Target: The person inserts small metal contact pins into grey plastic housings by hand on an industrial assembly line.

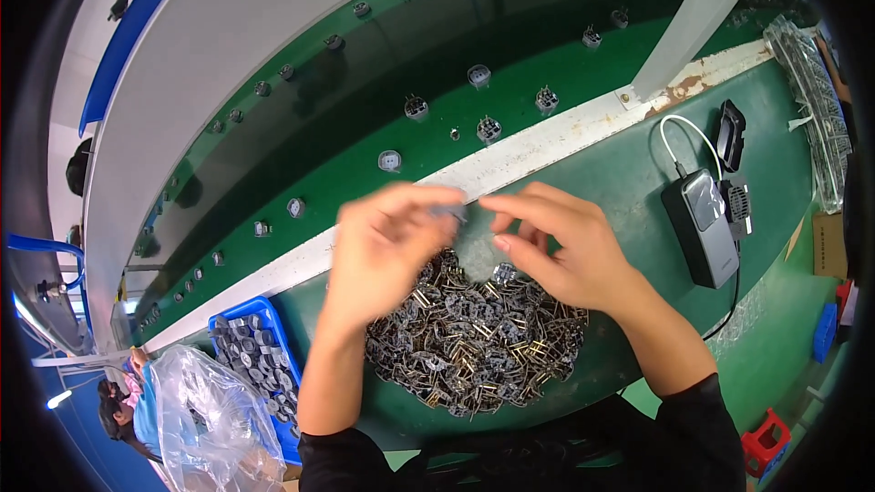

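My left hand (387, 251) is smeared by motion, its fingers closed on a small grey plastic part (448, 211) whose shape is blurred. Facing it, my right hand (565, 241) has its index finger reaching toward that part, with the thumb lower and apart from it. I see nothing between those fingers. Below both hands lies a heap of small dark plug inserts with metal pins (478, 337) on the green table. To the left stands a blue tray (289, 346) filled with grey round plastic housings (251, 346).
Beyond a white rail (510, 162), a green conveyor belt (355, 118) carries several small round plug parts. A black power bank (697, 228) with a white cable lies at right. Clear plastic bags (214, 410) hang beside the tray. A red stool (766, 437) stands lower right.
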`<state>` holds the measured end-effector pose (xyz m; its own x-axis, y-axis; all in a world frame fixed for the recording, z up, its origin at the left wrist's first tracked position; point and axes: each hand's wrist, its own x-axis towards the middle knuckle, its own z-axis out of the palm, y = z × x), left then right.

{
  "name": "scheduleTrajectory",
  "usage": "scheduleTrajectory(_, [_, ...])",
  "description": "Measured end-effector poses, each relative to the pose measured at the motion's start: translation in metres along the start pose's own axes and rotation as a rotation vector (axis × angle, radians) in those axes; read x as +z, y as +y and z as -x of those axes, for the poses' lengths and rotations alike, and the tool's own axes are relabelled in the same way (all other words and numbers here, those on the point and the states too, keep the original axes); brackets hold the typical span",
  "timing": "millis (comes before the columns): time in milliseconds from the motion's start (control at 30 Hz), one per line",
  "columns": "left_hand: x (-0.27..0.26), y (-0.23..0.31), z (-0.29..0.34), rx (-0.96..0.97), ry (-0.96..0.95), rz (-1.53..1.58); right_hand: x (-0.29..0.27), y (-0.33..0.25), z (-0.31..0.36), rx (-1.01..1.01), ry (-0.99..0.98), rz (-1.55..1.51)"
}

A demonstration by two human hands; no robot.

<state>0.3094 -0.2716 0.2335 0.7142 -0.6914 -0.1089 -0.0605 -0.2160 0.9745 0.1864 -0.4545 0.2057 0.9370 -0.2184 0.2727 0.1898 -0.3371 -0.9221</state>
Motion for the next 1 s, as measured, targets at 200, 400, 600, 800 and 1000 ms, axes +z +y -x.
scheduleTrajectory(200, [-0.078,-0.028,-0.067,-0.129,0.418,-0.343,-0.002,0.03,0.006,-0.132,-0.432,0.338])
scheduleTrajectory(400, [-0.109,-0.071,-0.083,-0.174,0.422,-0.482,-0.004,0.027,0.01,-0.065,-0.489,0.297])
scheduleTrajectory(600, [-0.101,-0.057,-0.082,0.178,0.618,-0.939,-0.005,0.025,0.01,-0.001,-0.543,0.411])
scheduleTrajectory(800, [0.004,-0.009,-0.137,0.351,0.125,-0.9,-0.008,0.026,0.009,-0.043,-0.51,0.434])
scheduleTrajectory(1000, [0.032,-0.032,-0.189,0.411,-0.118,-1.118,-0.005,0.03,-0.007,0.08,-0.604,0.164])
